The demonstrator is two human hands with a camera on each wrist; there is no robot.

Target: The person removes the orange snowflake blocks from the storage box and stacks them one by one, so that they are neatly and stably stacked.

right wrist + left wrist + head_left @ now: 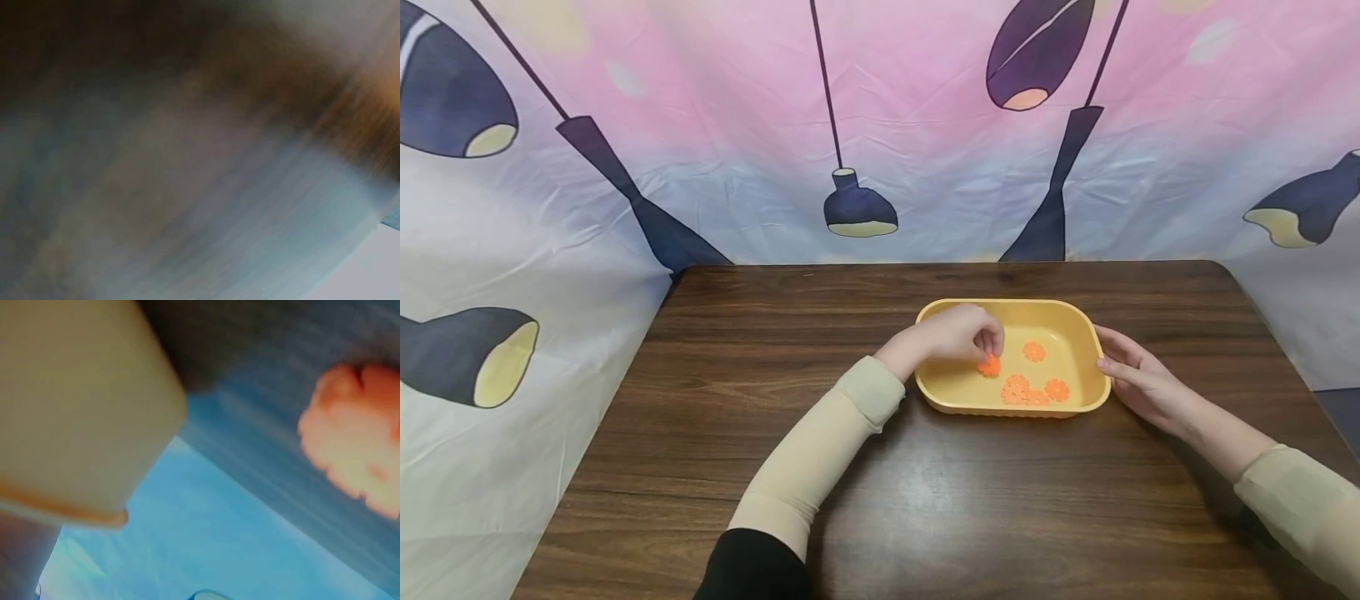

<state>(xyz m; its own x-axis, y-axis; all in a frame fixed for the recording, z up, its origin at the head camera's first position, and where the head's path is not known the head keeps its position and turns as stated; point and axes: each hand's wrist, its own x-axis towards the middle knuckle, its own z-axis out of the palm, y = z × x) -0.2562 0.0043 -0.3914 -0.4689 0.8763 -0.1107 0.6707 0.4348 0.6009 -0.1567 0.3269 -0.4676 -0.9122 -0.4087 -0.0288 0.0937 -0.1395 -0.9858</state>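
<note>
A yellow rectangular basin (pixel 940 400) sits right of centre on the table. Inside it lie several orange scalloped discs (pixel 1033 352), most of them gathered near its front wall. My left hand (pixel 958 332) reaches in over the left rim and pinches one orange scalloped disc (pixel 988 365) with its fingertips. At the right end, my right hand (pixel 1138 375) grips the rim, thumb on top and fingers along the outer side. The left wrist view catches a blurred orange scalloped disc (pixel 359 440) at its right edge and a pale yellow wall (pixel 81 394) at its left.
A dark brown wooden table (pixel 880 500) with rounded far corners carries the basin. Behind it hangs a pastel cloth (pixel 925 167) printed with dark lamp shapes. The right wrist view is mostly blur, with a brownish surface across it.
</note>
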